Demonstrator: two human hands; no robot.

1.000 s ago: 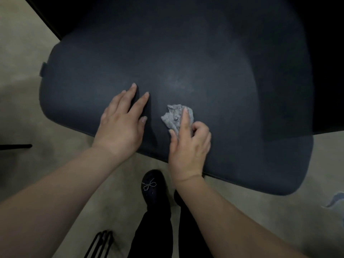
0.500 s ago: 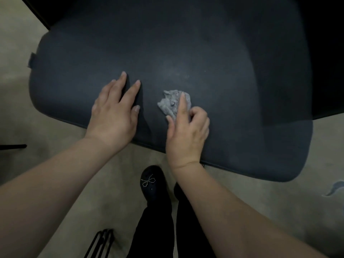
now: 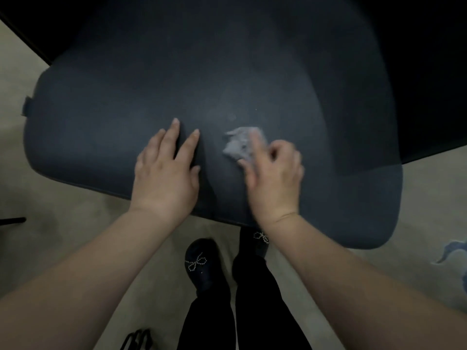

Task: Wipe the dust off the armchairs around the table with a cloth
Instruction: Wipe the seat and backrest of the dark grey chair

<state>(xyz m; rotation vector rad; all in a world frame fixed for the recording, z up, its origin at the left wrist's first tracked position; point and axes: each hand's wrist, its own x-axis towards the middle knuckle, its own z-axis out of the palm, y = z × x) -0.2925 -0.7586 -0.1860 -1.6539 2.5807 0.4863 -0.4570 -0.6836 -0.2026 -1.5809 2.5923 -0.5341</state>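
Note:
A dark blue armchair seat cushion (image 3: 126, 102) fills the upper half of the view. My left hand (image 3: 165, 173) lies flat on its front part, fingers spread, holding nothing. Just to the right, my right hand (image 3: 274, 180) presses a small crumpled grey cloth (image 3: 238, 145) onto the cushion; the hand is blurred. Most of the cloth shows beyond my fingertips, and the rest is under them. A pale dusty patch lies on the fabric just above the cloth.
Beige carpet (image 3: 63, 223) lies in front of the chair. My feet in dark shoes (image 3: 202, 266) with bead bows stand close to the cushion's front edge. A black wire object (image 3: 137, 339) sits at the bottom left. A dark surface (image 3: 429, 72) lies behind the chair at right.
My right hand has slid the cloth to the right across the cushion and is blurred. My left hand stays flat in place. My second shoe now shows under the cushion edge.

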